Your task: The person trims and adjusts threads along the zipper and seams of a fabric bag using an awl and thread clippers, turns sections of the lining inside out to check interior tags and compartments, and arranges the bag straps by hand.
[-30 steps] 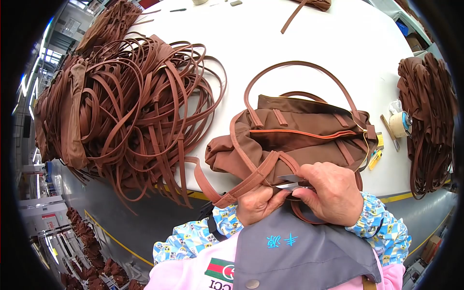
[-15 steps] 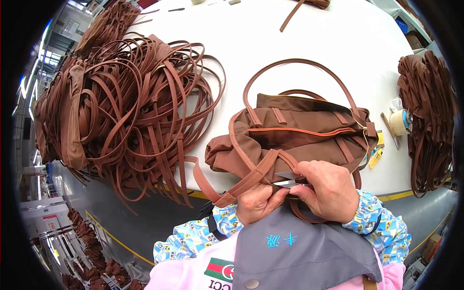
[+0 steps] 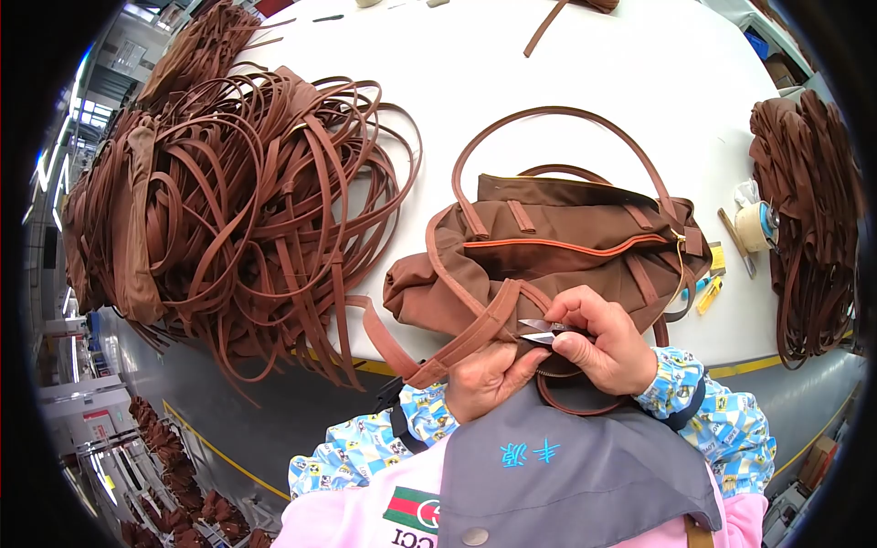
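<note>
A brown bag with an orange-edged opening lies at the table's front edge, its long handle arching over it. My left hand pinches the bag's near edge, beside a strap that loops out to the left. In my right hand are small metal snips, their blades apart and pointing left, just above my left thumb. Part of the snips is hidden by my right fingers. A zipper edge shows just below the blades.
A big heap of brown straps covers the table's left side. More brown pieces hang at the right edge. Near them are a tape roll, a yellow cutter and a thin tool on the white table.
The snips' blades have spread apart, and my right hand has shifted slightly left and up. My left hand keeps its pinch on the bag. The bag has shifted slightly left.
</note>
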A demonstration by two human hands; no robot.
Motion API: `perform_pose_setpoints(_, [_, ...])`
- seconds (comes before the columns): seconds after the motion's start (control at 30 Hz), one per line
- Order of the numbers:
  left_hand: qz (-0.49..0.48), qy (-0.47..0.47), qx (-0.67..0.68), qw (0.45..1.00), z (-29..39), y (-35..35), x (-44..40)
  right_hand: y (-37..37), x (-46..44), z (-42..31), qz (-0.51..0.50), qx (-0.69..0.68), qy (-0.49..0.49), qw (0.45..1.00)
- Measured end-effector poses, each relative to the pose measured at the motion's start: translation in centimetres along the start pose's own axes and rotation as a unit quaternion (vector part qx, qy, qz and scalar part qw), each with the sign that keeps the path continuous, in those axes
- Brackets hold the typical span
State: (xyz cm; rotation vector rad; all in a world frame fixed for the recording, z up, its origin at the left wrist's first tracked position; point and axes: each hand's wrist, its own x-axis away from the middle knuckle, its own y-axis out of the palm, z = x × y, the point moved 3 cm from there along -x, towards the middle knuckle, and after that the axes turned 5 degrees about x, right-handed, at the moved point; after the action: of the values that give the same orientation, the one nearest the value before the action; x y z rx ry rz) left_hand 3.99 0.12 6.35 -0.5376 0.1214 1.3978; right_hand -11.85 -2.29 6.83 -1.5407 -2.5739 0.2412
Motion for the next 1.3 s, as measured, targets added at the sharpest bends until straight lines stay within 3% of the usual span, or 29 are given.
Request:
perform_pose_setpoints(0.17, [0.014,-0.026,-0.002,1.0,0.5,0.2,0.0,0.6,-0.1,1.0,0.003,-0.162,0.028,0.986])
perform_pose_setpoints(0.23, [0.023,-0.027,-0.01,0.999,0.4,0.3,0.0,0.2,-0.2,-0.3,0.066,0.04,-0.078,0.994])
perform_pose_setpoints(0.27, [0.036,-0.018,-0.006,0.999,0.3,0.4,-0.1,0.0,-0.3,-0.4,0.065,0.039,-0.078,0.994])
perform_pose_setpoints(0.33, [0.049,-0.009,-0.002,0.999,0.2,0.2,0.2,-0.5,-0.5,-1.3,0.12,0.224,-0.211,0.944])
perform_pose_setpoints(0.4, [-0.012,-0.083,-0.024,0.996,-0.2,-0.1,0.8,-0.7,-0.7,-1.3,0.128,0.25,-0.243,0.928])
perform_pose_setpoints(0.47, [-0.02,-0.08,-0.023,0.996,-0.4,-0.1,0.9,-0.6,-0.6,-1.4,0.137,0.277,-0.274,0.911])
perform_pose_setpoints(0.57, [-0.022,-0.058,0.002,0.998,-0.3,0.1,0.5,-0.4,-0.7,-0.6,0.129,0.166,-0.219,0.953])
perform_pose_setpoints(0.63, [-0.015,-0.038,0.026,0.999,-0.2,0.1,0.2,-0.4,-0.9,0.3,0.081,-0.032,-0.089,0.992])
perform_pose_setpoints(0.77, [-0.029,-0.06,0.052,0.996,-1.1,0.3,0.7,-0.9,-1.2,1.2,-0.03,-0.132,0.007,0.991])
perform_pose_setpoints(0.83, [0.017,-0.093,0.075,0.993,-0.6,0.6,0.4,-1.6,-0.8,0.3,-0.017,-0.092,0.0,0.996])
perform_pose_setpoints(0.9, [-0.001,-0.103,0.024,0.994,-0.7,-0.4,0.3,-3.8,0.6,-2.6,0.074,0.238,-0.111,0.962])
perform_pose_setpoints(0.97, [0.008,-0.155,0.013,0.988,-0.9,-1.2,0.4,-6.9,4.1,-3.0,0.264,0.18,-0.108,0.941])
perform_pose_setpoints(1.0, [0.028,-0.175,0.04,0.983,-1.2,-1.3,0.4,-8.3,6.7,-1.2,0.414,0.128,-0.099,0.896])
perform_pose_setpoints(1.03, [0.047,-0.195,0.066,0.977,-1.6,-1.3,0.4,-10.1,8.4,0.1,0.505,0.081,-0.109,0.853])
perform_pose_setpoints(1.07, [0.058,-0.205,0.096,0.972,-2.0,-1.4,0.5,-11.7,10.5,2.0,0.571,0.035,-0.054,0.818])
perform_pose_setpoints(1.13, [0.081,-0.25,0.167,0.95,-2.1,-0.9,0.0,-13.5,14.4,8.0,0.637,0.02,0.062,0.768])
perform_pose_setpoints(1.17, [0.092,-0.285,0.208,0.931,-1.9,-0.6,-0.4,-13.6,16.1,12.1,0.629,0.098,0.115,0.763])
perform_pose_setpoints(1.2, [0.065,-0.304,0.254,0.916,-3.0,-1.0,0.1,-12.9,17.2,15.0,0.613,0.079,0.187,0.763])
perform_pose_setpoints(1.23, [0.072,-0.321,0.273,0.904,-2.9,-0.8,-0.1,-11.7,17.8,16.5,0.575,0.183,0.234,0.762])
perform_pose_setpoints(1.3, [0.09,-0.357,0.339,0.866,-2.4,-0.4,-0.7,-10.0,17.6,18.1,0.479,0.229,0.357,0.768])
